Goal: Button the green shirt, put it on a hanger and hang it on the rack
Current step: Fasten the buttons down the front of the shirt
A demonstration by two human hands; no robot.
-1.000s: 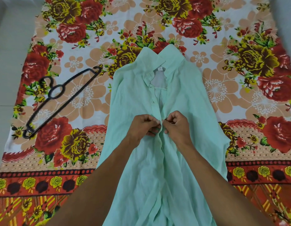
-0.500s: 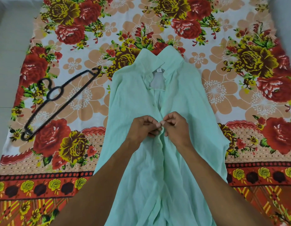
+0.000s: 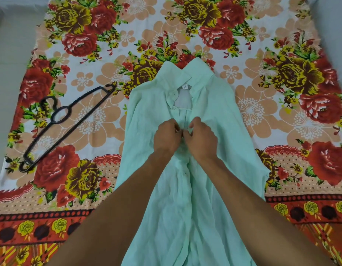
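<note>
The pale green shirt (image 3: 147, 116) lies flat on its back in the middle of a floral cloth, collar pointing away from me. Its neck is open, showing a white label. My left hand (image 3: 167, 137) and my right hand (image 3: 202, 140) meet at the front placket a little below the collar, each pinching an edge of the shirt, fingertips almost touching. The button between them is hidden by my fingers. A black plastic hanger (image 3: 64, 121) lies on the cloth to the left of the shirt, apart from it.
The floral cloth (image 3: 281, 93), red and yellow roses on a peach ground, covers the floor under everything. Bare pale floor (image 3: 11, 64) shows along the left edge and the top right corner. No rack is in view.
Both hands have moved up the placket towards the collar, still pinching the shirt's two front edges. The hanger has not moved.
</note>
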